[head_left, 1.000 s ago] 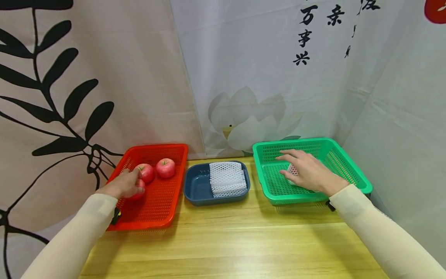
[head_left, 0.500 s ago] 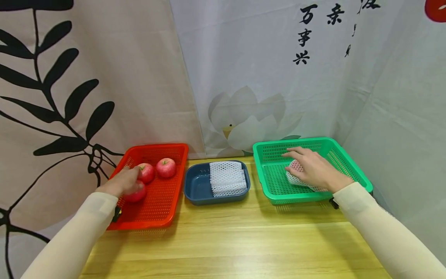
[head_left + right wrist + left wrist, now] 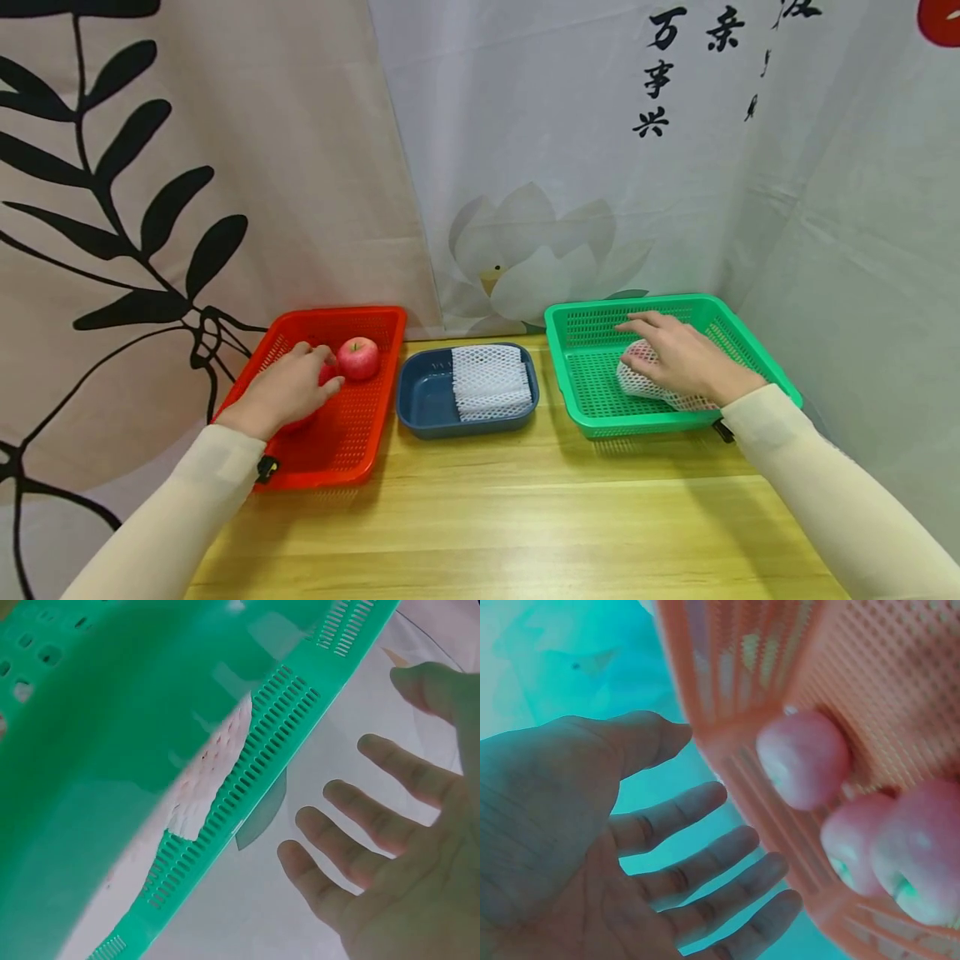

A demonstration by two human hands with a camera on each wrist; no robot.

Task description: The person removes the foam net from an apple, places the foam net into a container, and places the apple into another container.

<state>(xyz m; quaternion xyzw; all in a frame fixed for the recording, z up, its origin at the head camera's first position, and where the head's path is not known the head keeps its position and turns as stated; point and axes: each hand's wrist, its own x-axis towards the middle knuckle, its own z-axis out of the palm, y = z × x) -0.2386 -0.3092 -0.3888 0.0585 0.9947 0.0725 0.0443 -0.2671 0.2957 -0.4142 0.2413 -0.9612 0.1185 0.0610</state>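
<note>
My left hand point(image 3: 291, 387) hovers over the red basket point(image 3: 337, 446), fingers spread and nothing held. Three apples lie in that basket; the left wrist view shows them together near one wall, one apple point(image 3: 804, 759) a little apart from the other two. In the head view the hand covers most of two of them, while a third apple point(image 3: 359, 358) shows fully. Over the green basket point(image 3: 596, 392) is my right hand point(image 3: 678, 358), its fingers loosely extended and holding nothing. Below it lies a pinkish round thing in white foam netting point(image 3: 636, 382), partly hidden by the hand.
Between the baskets stands a small blue tray point(image 3: 425, 396) with a stack of flat white foam nets point(image 3: 490, 383) in its right part. All rest toward the back of a wooden table point(image 3: 517, 517). A printed cloth point(image 3: 525, 167) hangs behind.
My left hand has lifted off the apples and moved a little to the right, its fingers opening out. My right hand has shifted slightly right, exposing more of the netted thing.
</note>
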